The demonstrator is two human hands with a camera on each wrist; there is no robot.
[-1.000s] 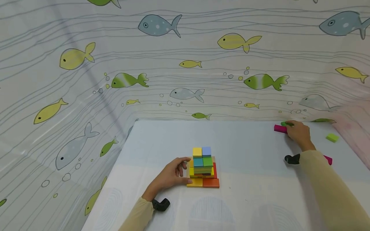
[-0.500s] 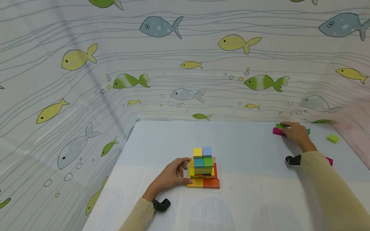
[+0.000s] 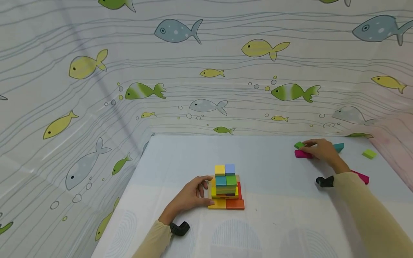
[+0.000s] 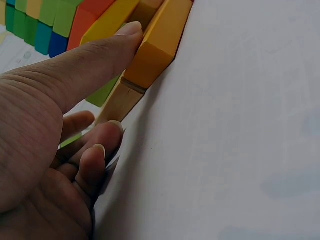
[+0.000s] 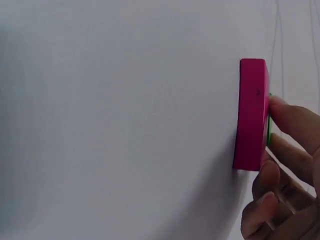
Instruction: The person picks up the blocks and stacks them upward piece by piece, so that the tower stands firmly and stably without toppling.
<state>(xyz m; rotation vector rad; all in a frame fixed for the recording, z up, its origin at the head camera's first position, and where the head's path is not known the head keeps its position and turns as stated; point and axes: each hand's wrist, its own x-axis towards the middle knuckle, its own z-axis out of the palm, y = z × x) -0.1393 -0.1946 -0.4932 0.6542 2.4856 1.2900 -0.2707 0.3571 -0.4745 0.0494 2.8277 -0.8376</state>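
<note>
My left hand [image 3: 191, 191] rests at the left side of a stack of coloured wooden blocks [image 3: 226, 186]. Its thumb touches an orange-yellow block [image 4: 157, 47] at the base; the other fingers bend beside the stack, the index partly hidden. At the back right, my right hand [image 3: 322, 150] pinches a small green block [image 3: 299, 145] between thumb and fingers. A longer magenta block [image 3: 303, 154] lies right against it, on the near side. In the right wrist view the magenta block [image 5: 251, 115] covers most of the green one [image 5: 269, 120].
Behind the right hand sits a teal block [image 3: 338, 147]. A light green block [image 3: 369, 154] stands farther right, and another magenta block [image 3: 361, 177] is partly covered by the right forearm. Fish-patterned sheeting [image 3: 180, 64] rises behind the white table [image 3: 180, 154].
My right hand has moved left and toward me, and the green and magenta blocks have shifted with it. The teal block has come into sight behind it. My left hand has stayed put.
</note>
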